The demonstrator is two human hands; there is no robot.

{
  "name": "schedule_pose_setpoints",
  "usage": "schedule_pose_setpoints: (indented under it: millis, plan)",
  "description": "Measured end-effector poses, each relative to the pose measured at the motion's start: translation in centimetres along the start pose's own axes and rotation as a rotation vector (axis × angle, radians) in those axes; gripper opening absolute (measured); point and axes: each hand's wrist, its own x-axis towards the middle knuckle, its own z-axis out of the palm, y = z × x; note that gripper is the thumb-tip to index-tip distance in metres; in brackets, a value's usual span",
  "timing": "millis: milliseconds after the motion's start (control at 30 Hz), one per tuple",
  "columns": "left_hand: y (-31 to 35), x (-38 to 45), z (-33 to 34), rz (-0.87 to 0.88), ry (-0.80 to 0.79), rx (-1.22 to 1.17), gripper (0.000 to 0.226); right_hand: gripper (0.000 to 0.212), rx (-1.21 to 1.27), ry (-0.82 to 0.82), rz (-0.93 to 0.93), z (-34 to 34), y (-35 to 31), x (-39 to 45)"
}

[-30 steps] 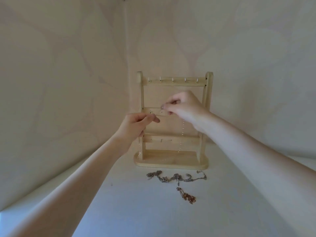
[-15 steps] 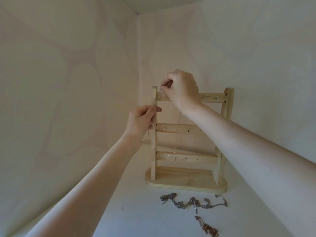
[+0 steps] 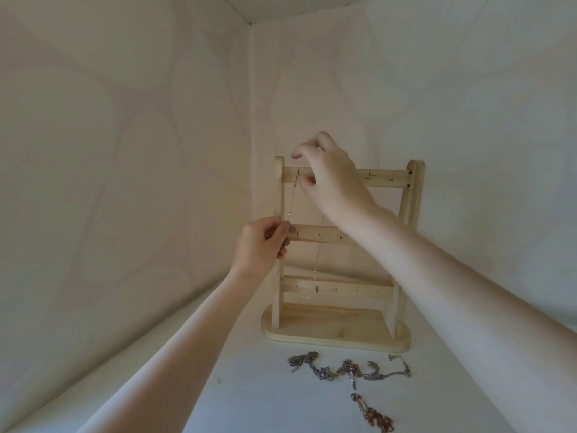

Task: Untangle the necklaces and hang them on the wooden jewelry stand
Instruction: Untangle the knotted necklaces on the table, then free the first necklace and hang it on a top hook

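One thin chain (image 3: pixel 73 204) at the stand's (image 3: pixel 335 335) top-left hook, left hand (image 3: pixel 262 248) pinching it, right hand (image 3: pixel 327 176) fingers curled there | tangled necklaces (image 3: pixel 346 368) on table, unhung.

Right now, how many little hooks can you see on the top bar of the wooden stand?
3: one hook at the bar's left end with the thin chain on it, and two near the right end. The right hand may hide more.

No legible text, labels or numbers
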Motion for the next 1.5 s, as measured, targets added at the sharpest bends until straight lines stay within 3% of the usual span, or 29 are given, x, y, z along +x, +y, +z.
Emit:
schedule_pose_setpoints:
  millis: [167,433,633,767,933,1067,1200,1333,1500]
  plan:
    - [-0.9,-0.7,0.0,-0.001,0.017,0.038,0.018,0.014,0.059,0.062,0.018,1.5,0.2,-4.2]
    - [-2.6,-1.5,0.0,-0.033,0.026,0.116,0.019,0.013,0.071,-0.093,0.126,3.4,0.9,-7.5]
    - [-2.8,-1.8,0.0,-0.030,0.005,0.208,0.025,0.011,0.016,-0.179,0.064,4.0,0.9,-8.4]
    - [-2.3,-3.0,0.2,0.034,0.056,0.335,0.011,0.015,-0.021,-0.228,0.049,3.6,0.7,-9.6]
    - [-2.5,-6.1,0.4,0.194,0.131,0.467,0.011,0.015,0.053,-0.270,0.110,1.9,0.8,-12.6]
    - [-3.2,-10.0,2.7,0.200,-0.137,0.528,0.006,0.013,0.143,-0.450,0.297,0.1,2.8,-17.6]
    - [-3.8,-12.3,6.1,0.135,-0.407,0.602,0.011,0.018,0.112,-0.529,0.421,-1.1,5.3,-21.7]
    - [-5.0,-12.9,7.7,0.163,-0.488,0.737,0.020,0.023,0.124,-0.641,0.319,-0.7,6.3,-22.9]
    - [-5.5,-12.7,7.5,0.194,-0.485,0.702,0.010,0.014,0.147,-0.659,0.326,-0.5,6.5,-22.5]
